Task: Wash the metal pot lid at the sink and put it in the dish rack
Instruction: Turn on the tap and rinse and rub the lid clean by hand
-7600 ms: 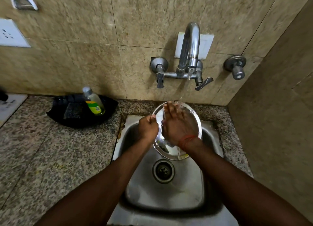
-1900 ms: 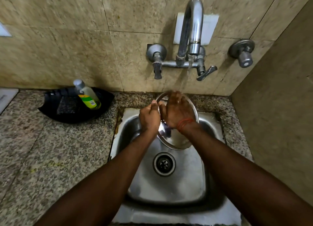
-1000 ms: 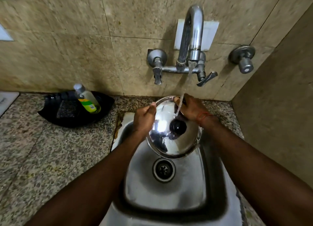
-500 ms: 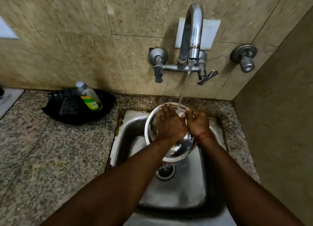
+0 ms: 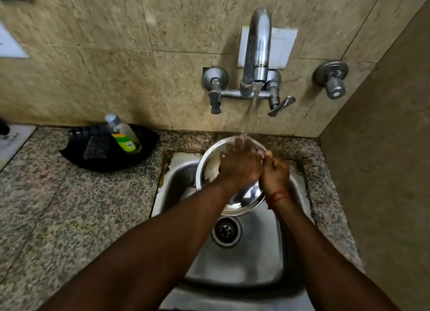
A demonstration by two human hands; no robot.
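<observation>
The round metal pot lid [image 5: 210,168] is tilted over the steel sink [image 5: 235,259], hollow underside facing me, under the running water from the tap [image 5: 257,54]. My left hand [image 5: 239,166] lies flat inside the lid with fingers spread, in the stream. My right hand [image 5: 275,173], with a red thread on its wrist, grips the lid's right rim. The lid's knob is hidden behind it. No dish rack is in view.
A black tray [image 5: 109,152] on the granite counter [image 5: 69,206] left of the sink holds a soap bottle [image 5: 124,137] and a dark scrub pad. A second valve [image 5: 332,80] sticks out of the tiled wall. A side wall closes the right.
The lid was turned over from knob side up to hollow side up. My hands swapped roles: the right now holds the rim and the left rubs inside.
</observation>
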